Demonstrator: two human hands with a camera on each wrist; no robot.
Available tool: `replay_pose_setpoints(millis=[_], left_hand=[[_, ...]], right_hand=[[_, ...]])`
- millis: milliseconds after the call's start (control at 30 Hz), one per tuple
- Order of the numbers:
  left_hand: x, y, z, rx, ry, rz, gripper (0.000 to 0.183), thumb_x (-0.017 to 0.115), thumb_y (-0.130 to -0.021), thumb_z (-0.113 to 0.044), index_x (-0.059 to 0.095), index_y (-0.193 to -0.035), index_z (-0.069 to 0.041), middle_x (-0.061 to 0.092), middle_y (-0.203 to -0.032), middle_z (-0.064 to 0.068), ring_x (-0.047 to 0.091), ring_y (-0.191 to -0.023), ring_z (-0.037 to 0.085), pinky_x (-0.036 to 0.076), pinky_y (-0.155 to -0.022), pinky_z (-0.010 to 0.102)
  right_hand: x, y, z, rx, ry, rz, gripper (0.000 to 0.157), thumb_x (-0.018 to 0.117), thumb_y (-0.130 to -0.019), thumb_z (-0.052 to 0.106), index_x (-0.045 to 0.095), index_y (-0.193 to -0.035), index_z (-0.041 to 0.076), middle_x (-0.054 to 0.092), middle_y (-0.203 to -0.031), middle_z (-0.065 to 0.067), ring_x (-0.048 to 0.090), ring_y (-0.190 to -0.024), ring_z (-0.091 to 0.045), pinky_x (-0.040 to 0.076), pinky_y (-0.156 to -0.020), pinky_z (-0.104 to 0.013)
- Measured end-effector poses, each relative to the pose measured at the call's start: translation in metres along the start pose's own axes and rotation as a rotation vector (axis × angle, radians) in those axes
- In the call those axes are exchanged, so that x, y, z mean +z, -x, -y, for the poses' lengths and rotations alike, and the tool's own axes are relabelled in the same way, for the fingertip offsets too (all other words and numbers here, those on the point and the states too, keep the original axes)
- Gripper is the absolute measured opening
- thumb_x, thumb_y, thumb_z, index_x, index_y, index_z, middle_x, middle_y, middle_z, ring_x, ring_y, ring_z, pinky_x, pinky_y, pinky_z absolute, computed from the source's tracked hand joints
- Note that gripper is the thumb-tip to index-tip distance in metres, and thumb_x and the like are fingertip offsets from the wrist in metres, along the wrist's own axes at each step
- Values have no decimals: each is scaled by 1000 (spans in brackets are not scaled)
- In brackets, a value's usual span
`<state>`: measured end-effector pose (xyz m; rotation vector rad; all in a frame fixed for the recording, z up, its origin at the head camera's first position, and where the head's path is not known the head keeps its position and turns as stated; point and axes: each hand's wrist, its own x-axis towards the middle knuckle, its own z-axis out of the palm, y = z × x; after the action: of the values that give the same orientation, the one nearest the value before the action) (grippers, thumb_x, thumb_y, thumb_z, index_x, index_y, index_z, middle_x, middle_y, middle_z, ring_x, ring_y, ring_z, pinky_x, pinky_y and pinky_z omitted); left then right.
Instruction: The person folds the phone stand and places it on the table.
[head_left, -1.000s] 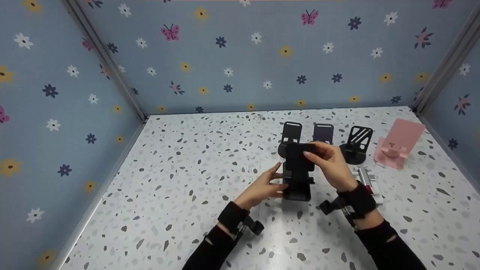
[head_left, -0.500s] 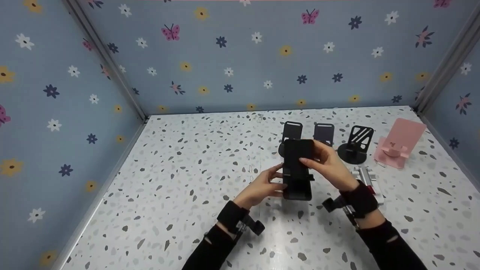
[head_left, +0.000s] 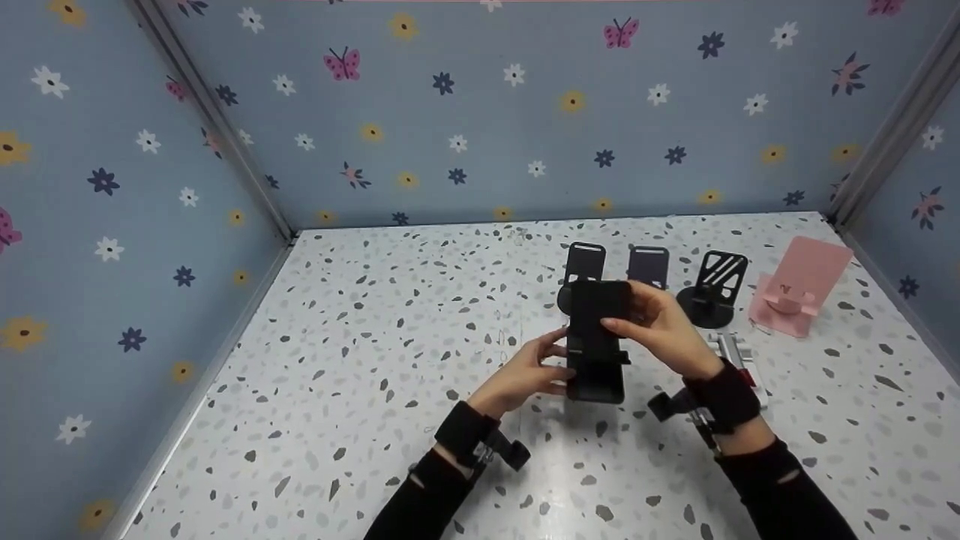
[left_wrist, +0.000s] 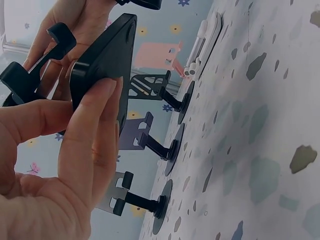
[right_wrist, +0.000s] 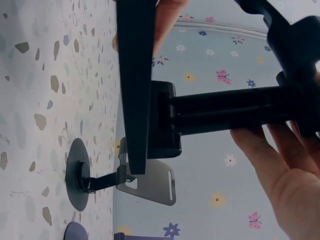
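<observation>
Black sleeves (head_left: 424,496), apparently slit, and black wristbands (head_left: 722,396).

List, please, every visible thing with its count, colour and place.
Held stand: one, black, right of centre
Grey stand: one, dark grey, behind held one
Purple stand: one, dark purple, right of grey
Slotted stand: one, black, right of purple
Pink stand: one, pink, far right
Folded item: one, white-silver, red part, before slotted stand
Table: one, speckled white, below
Walls: three, patterned blue, left, back, right
Corner strips: two, grey, between walls
Wristbands: two, black, on wrists
Sleeves: two, black, on forearms
Left hand: one, gripping held stand's lower part
Right hand: one, gripping its upper part
</observation>
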<state>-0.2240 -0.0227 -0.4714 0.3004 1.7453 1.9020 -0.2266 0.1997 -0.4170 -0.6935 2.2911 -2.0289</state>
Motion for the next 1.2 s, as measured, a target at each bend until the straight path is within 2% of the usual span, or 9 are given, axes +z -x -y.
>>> replay_pose_setpoints(millis=[267, 467, 667, 800, 1033, 1200], left_hand=[[-1, -1, 0, 6, -10, 7, 78, 57, -87, 9, 23, -156, -2, 56, -125, 18, 69, -88, 19, 62, -83, 36], [-1, -1, -1, 10, 5, 19, 78, 57, -87, 9, 22, -156, -1, 57, -125, 19, 69, -86, 18, 62, -82, 35], [-2, -2, -1, 6, 8, 11, 76, 57, -88, 9, 25, -156, -3, 56, -124, 18, 68, -84, 16, 62, -82, 35], [-1, 0, -3, 7, 11, 5, 75, 57, -88, 9, 26, -155, -4, 57, -125, 19, 68, -83, 15, 62, -82, 36], [1, 0, -3, 15, 23, 1, 70, 57, -89, 7, 30, -154, -2, 60, -122, 16, 68, -82, 14, 62, -81, 36], [1, 0, -2, 8, 27, 9, 60, 54, -90, 4, 37, -148, 5, 65, -121, 23, 68, -83, 12, 61, -83, 33]], right_hand=[[1, -1, -2, -85, 55, -21, 41, 70, -86, -6, 58, -125, -10, 73, -106, 0, 71, -89, -12, 60, -75, -25], [1, -2, -5, -97, 91, -59, 44, 72, -83, -7, 59, -126, -9, 73, -105, -1, 71, -88, -11, 60, -73, -24], [2, -2, -4, -148, 145, -86, 42, 75, -81, -5, 62, -121, -7, 72, -101, -14, 72, -85, -16, 60, -71, -24], [4, -3, -5, -197, 172, -113, 38, 75, -80, -9, 64, -117, -6, 71, -101, -22, 72, -86, -10, 60, -72, -21], [6, -5, -8, -242, 216, -213, 35, 75, -76, -14, 67, -109, -6, 72, -100, -21, 70, -85, -4, 59, -70, -17], [3, -6, -11, -255, 245, -256, 33, 76, -75, -15, 68, -106, -5, 72, -96, -19, 68, -84, -3, 58, -69, -16]])
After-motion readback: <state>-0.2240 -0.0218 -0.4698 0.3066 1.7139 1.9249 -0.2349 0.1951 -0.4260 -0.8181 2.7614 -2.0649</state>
